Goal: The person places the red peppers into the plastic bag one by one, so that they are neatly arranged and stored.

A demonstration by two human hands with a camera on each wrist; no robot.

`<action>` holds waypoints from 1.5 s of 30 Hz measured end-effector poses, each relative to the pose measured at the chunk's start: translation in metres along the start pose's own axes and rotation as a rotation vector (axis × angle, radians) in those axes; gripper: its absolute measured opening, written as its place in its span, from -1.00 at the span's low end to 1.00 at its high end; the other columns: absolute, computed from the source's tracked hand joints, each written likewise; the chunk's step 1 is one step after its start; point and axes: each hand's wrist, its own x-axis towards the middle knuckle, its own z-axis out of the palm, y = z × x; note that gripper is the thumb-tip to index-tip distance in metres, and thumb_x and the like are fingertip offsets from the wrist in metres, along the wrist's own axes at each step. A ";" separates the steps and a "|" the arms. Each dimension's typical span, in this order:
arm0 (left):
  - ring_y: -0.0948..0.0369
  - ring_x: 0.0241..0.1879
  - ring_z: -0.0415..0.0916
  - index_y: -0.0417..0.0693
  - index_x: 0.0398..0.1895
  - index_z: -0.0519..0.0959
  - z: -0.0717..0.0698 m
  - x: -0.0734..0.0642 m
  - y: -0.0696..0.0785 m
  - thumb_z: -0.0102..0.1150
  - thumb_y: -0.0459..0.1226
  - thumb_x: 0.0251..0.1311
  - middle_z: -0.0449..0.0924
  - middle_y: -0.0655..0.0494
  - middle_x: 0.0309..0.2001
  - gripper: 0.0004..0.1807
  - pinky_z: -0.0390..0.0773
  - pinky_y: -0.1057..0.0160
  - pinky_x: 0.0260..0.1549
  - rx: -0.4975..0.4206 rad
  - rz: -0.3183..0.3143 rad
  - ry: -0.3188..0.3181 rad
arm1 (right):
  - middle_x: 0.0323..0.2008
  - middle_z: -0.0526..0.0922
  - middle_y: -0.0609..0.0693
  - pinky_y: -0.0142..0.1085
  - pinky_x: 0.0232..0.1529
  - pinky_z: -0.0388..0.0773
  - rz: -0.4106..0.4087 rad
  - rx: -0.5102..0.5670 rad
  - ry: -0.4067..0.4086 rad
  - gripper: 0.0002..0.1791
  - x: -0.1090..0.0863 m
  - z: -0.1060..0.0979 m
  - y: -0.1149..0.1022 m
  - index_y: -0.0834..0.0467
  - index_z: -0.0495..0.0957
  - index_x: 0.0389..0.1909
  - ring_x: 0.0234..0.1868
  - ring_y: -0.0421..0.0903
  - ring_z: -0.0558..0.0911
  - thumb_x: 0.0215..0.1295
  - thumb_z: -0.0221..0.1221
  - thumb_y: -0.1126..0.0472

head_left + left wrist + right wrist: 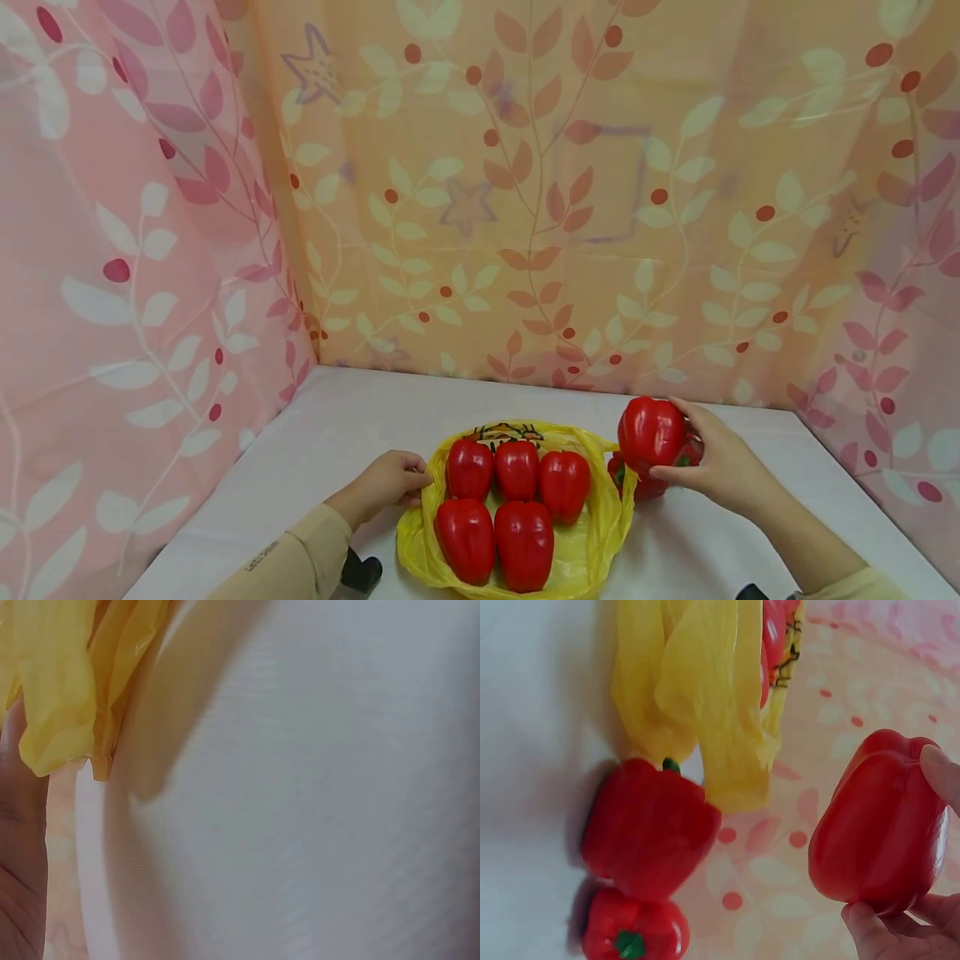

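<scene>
My right hand (723,467) grips a red bell pepper (649,433) between thumb and fingers, raised just right of the yellow plastic bag (596,554). In the right wrist view this pepper (881,825) hangs clear of the table. Several red bell peppers stand inside the open bag in two rows, among them a front one (523,546). At the bag's left rim, my left hand (386,483) pinches the plastic; its fingertips are partly hidden. Two more bell peppers lie on the table beside the bag, a larger-looking one (649,829) and one with its green stem showing (636,930).
A white tabletop (360,417) lies under everything. Patterned cloth walls (480,250) close off the back and both sides. A black heart-shaped piece (362,572) is by my left sleeve.
</scene>
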 end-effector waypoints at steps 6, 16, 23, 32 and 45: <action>0.26 -0.63 0.42 -0.19 -0.44 0.51 0.001 0.001 0.000 0.21 -0.22 0.11 0.46 0.08 -0.56 -0.81 0.58 0.32 -0.50 -0.002 0.000 0.000 | 0.17 0.26 0.25 -0.07 -0.22 0.58 -0.030 0.028 -0.037 0.11 -0.002 0.014 -0.008 0.19 0.08 0.31 0.09 0.28 0.38 -0.26 0.44 -0.10; 0.25 -0.63 0.42 -0.18 -0.43 0.53 0.001 0.001 -0.001 0.20 -0.22 0.12 0.49 0.07 -0.55 -0.82 0.58 0.32 -0.49 0.016 0.001 -0.002 | 0.11 0.37 0.13 -0.12 -0.28 0.60 -0.050 0.073 -0.098 0.11 -0.005 0.038 -0.019 0.10 0.15 0.28 0.06 0.16 0.43 -0.36 0.48 -0.09; 0.25 -0.61 0.43 -0.19 -0.42 0.50 0.003 0.000 0.000 0.20 -0.22 0.12 0.47 0.07 -0.54 -0.81 0.58 0.31 -0.49 0.015 0.003 0.001 | 0.15 0.34 0.08 -0.18 -0.24 0.60 -0.050 0.085 -0.152 0.12 -0.007 0.050 -0.027 0.08 0.14 0.30 0.10 0.13 0.42 -0.37 0.48 -0.09; 0.25 -0.62 0.42 -0.18 -0.45 0.51 0.001 0.002 -0.002 0.21 -0.22 0.11 0.48 0.06 -0.54 -0.81 0.58 0.32 -0.49 0.003 0.000 -0.008 | 0.14 0.35 0.08 -0.12 -0.18 0.57 -0.073 0.058 -0.204 0.14 -0.010 0.064 -0.025 0.15 0.15 0.29 0.11 0.11 0.40 -0.38 0.47 -0.13; 0.25 -0.63 0.43 -0.18 -0.43 0.53 0.001 0.001 -0.002 0.20 -0.22 0.12 0.50 0.06 -0.55 -0.83 0.58 0.32 -0.49 0.018 -0.002 -0.001 | 0.16 0.31 0.09 -0.13 -0.18 0.58 -0.065 0.111 -0.311 0.10 -0.012 0.072 -0.028 0.08 0.14 0.30 0.12 0.12 0.37 -0.34 0.46 -0.12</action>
